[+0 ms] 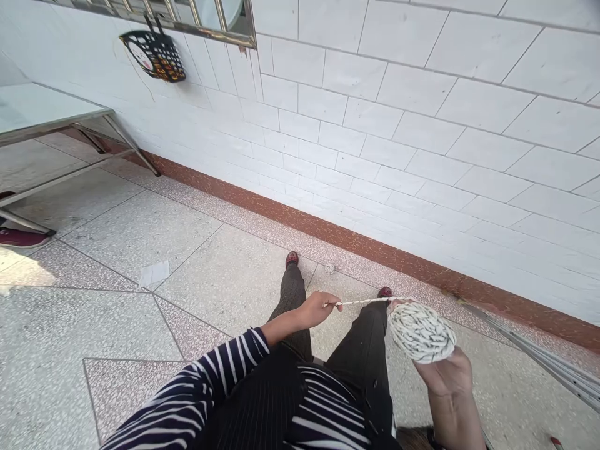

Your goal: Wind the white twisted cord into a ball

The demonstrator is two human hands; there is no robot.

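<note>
A thick oval bundle of white rope with dark flecks (pixel 422 331) rests in my right hand (pixel 447 375), whose fingers go behind it and are mostly hidden. From the bundle's upper left side a single strand (pixel 363 302) runs nearly level and taut across to my left hand (pixel 319 309). That hand is closed, pinching the strand between thumb and fingers in front of my left leg. On the floor near the wall, between my feet, sits a small speckled whitish ball (pixel 329 268), possibly of the same rope.
A white tiled wall (pixel 351 125) with a reddish-brown skirting strip faces me. At left stands a metal-framed table (pixel 56 112), with another person's shoe (pixel 23 237) below. A patterned basket (pixel 157 56) hangs from a barred window. Pale paper (pixel 154 274) lies on the floor; metal poles (pixel 539 350) lie right.
</note>
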